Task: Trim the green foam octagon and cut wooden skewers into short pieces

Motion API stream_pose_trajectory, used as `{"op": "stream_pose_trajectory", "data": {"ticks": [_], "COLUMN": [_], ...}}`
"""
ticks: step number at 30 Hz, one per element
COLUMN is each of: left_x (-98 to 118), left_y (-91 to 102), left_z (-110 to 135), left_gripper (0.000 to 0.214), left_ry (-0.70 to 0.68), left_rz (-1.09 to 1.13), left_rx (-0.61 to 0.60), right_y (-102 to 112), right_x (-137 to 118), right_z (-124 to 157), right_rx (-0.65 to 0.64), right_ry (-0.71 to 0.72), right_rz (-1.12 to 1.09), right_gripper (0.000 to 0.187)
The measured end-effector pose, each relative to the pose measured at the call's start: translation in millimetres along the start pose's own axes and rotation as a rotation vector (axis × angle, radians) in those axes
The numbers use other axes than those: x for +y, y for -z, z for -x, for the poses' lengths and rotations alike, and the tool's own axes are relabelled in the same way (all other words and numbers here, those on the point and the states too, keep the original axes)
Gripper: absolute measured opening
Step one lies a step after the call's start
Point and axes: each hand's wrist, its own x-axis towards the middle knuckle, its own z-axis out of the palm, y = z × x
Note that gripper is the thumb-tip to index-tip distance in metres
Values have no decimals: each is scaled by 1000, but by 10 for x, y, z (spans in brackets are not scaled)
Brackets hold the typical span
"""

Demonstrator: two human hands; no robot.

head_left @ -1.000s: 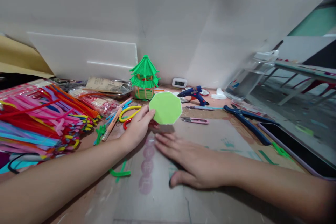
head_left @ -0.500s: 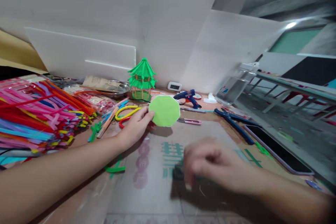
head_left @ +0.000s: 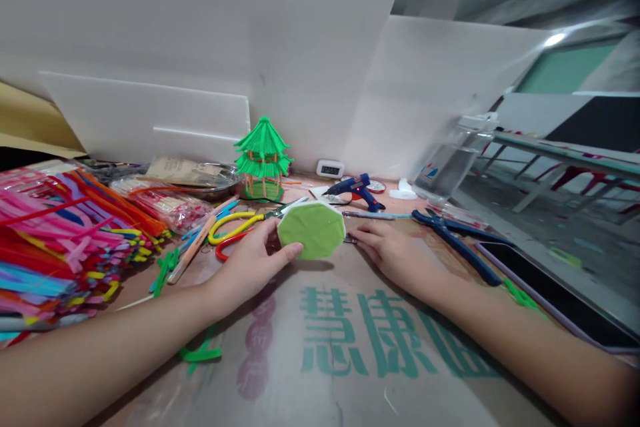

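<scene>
A light green octagonal disc (head_left: 311,232) with a pale edge is pinched in my left hand (head_left: 250,257), the thumb on its front face. It is held tilted, a little above the table. My right hand (head_left: 395,250) reaches in just right of the disc, its fingers together and pointing down at the tabletop. They cover the spot of a small pink-handled cutter, of which only a dark metal end (head_left: 349,238) shows by the fingertips. Behind the disc stands a small green two-tiered pavilion model (head_left: 263,160) with orange posts.
Bundles of coloured pipe cleaners (head_left: 65,233) fill the left side. Yellow-handled pliers (head_left: 233,223) lie beside my left hand. A blue glue gun (head_left: 357,188), a white digital clock (head_left: 330,168), blue pliers (head_left: 457,247), a phone (head_left: 550,293) and a water bottle (head_left: 447,160) stand or lie behind and rightward.
My right hand has moved forward from the near part of the table to the pink-handled cutter, now mostly covered. My left hand has lowered the disc slightly and tilted it.
</scene>
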Motion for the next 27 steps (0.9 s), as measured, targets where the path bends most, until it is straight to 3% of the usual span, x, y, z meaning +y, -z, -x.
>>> {"op": "stream_pose_trajectory", "data": {"ticks": [4,10,14,18,23,27], "left_x": [12,0,56,89,91,94], "left_y": [0,1,-28,-105,-173,-125], "left_z": [9,12,35,107,176,109], "left_gripper": [36,40,40,35,33,28], "left_ry": [-33,-63,-51,-35,-103,14], "left_rz": [-87,-113,-120,-26,-69,27], "left_rx": [14,32,1,-110,-161,-29], "right_y": [-47,53,263,270,167,214], "right_x": [59,2,-309,-563,-595,-496], "right_z": [10,-21,-36,-3,60,39], "right_rx": [88,366,286,256,207,282], "right_ry": [-59,-323,-327,-392,-353,-395], "right_rz": [-69,-504,-840,-976,-914,-950], "right_gripper": [35,32,43,41,23,34]}}
